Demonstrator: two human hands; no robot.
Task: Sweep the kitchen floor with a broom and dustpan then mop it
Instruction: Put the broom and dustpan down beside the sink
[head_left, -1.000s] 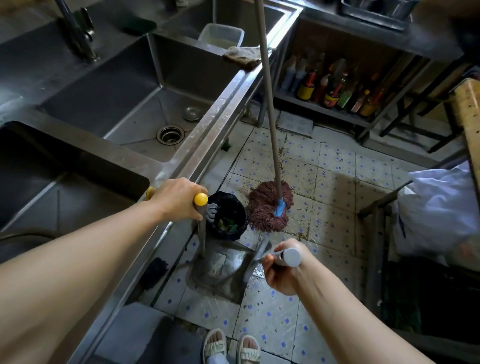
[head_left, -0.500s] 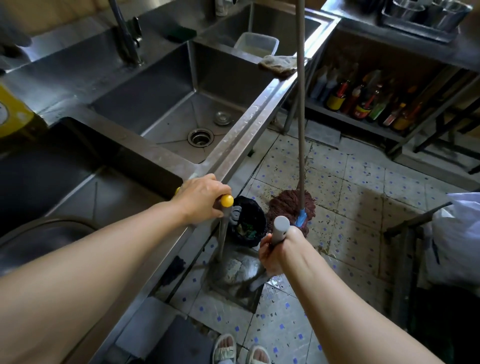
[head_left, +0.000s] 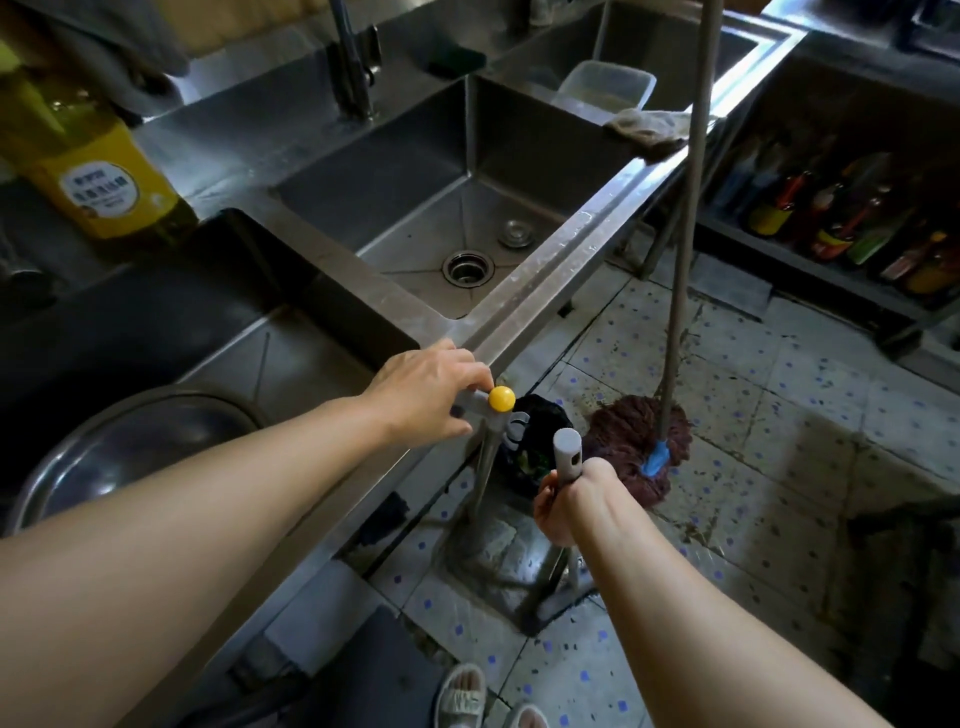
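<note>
a person stands at a steel sink (head_left: 524, 291), seen from above, both arms reaching down to the tiled floor (head_left: 779, 467). the left hand (head_left: 426, 389) grips the yellow-capped handle (head_left: 501, 398) of a dustpan (head_left: 498, 561), just in front of the sink's front edge. the right hand (head_left: 563, 506) is wrapped round a grey broom handle (head_left: 566, 452) a little below its top, slightly further out from the sink. the dustpan sits on the floor below both hands, close under the sink's front; the broom's head cannot be made out.

a small black bin (head_left: 530, 447) stands just beyond the dustpan, against the sink, and a red mop (head_left: 639, 441) leans on the sink's edge beside it.

judging from this, the sweeping is at the gathering stage: keep the pan's lip flat on the tiles, draw the broom in short strokes toward it, then tip it into the bin slowly.
</note>
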